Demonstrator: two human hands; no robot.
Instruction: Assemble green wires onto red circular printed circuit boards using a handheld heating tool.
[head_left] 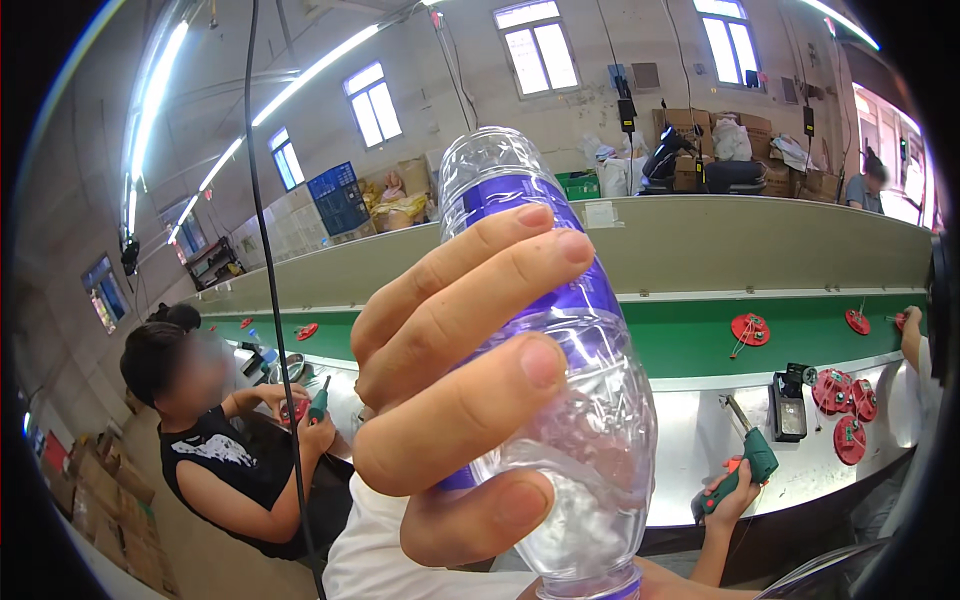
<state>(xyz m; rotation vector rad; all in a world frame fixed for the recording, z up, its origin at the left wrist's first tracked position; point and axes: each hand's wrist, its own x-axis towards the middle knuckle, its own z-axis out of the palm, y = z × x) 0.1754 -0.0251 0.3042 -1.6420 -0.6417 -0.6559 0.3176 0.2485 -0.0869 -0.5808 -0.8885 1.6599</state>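
A clear plastic bottle with a purple label is raised close in front of me, tilted with its base up and its neck toward the lower edge. My left hand wraps round it from the left, four fingers across the label and body. The neck's end is cut off by the frame, and the thumb is hidden. Farther off at lower right, my right hand grips a green soldering gun with a metal tip pointing up and left, above the bench. Part of that forearm is out of sight.
Right of the gun, a black soldering stand and several red round discs lie on the pale bench. More red discs rest on the green strip. A co-worker sits at left; a black cable hangs there.
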